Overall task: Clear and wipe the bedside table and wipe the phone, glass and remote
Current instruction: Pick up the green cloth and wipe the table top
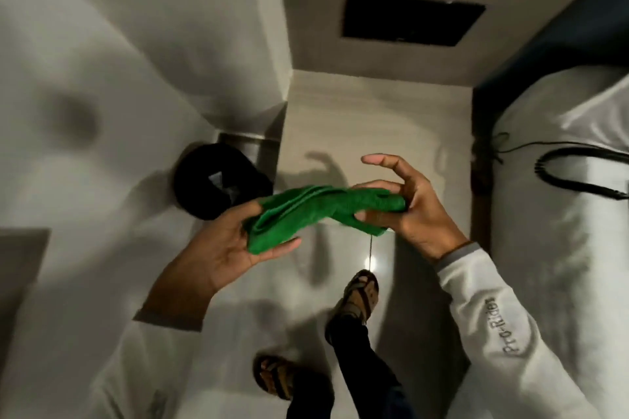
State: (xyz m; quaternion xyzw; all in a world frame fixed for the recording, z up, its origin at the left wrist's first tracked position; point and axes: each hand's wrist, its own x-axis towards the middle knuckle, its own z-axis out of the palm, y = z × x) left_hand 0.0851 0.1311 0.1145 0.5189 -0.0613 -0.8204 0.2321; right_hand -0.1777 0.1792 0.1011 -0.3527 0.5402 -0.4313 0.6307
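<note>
A green cloth (316, 211) stretches between both hands at the middle of the view. My left hand (224, 245) holds its bunched left end, palm up. My right hand (408, 207) grips the right end with thumb and lower fingers, while the index finger is raised. Below and beyond the cloth lies the pale bedside table top (374, 119), bare where it shows. No phone, glass or remote is visible.
A bed with white bedding (561, 214) lies on the right, with a black cable (571, 177) on it. A black bin (211, 180) stands on the floor left of the table. A dark panel (412, 19) is on the wall. My sandalled feet (360, 296) are below.
</note>
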